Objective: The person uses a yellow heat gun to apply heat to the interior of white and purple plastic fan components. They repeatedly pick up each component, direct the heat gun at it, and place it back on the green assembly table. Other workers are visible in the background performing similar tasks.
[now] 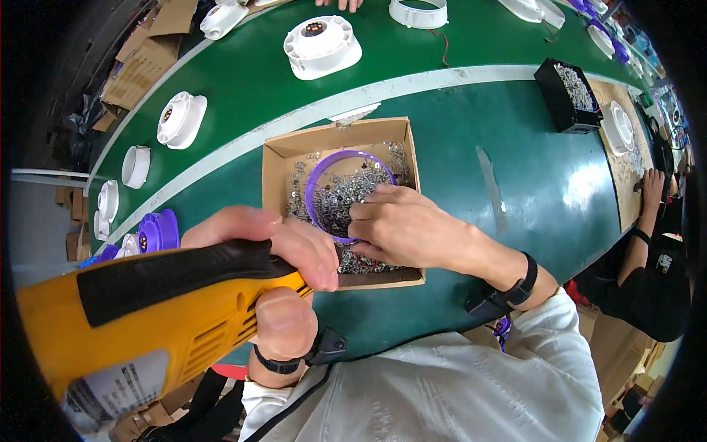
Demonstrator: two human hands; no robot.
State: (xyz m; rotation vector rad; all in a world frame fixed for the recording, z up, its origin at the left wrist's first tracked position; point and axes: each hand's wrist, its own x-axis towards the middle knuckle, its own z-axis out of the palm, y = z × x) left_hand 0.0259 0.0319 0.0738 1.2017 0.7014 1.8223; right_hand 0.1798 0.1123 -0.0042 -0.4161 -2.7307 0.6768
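Note:
My left hand [283, 254] is wrapped around a yellow and black power drill [140, 309], which fills the lower left of the view. In front of me an open cardboard box [278, 177] holds a heap of small metal screws [335, 199]. A purple ring [313, 184] lies on the screws inside the box. My right hand [401, 225] reaches over the ring's right side, fingers curled down into the screws. Its fingertips are partly hidden, and I cannot make out what they pinch.
Beyond the box, a green belt with a pale edge carries white round housings [322, 48] and a purple housing [158, 230]. A black bin of screws [567, 96] stands at the right. Another person's hand [652, 188] rests near a wooden board [615, 162]; other fingers show at the top.

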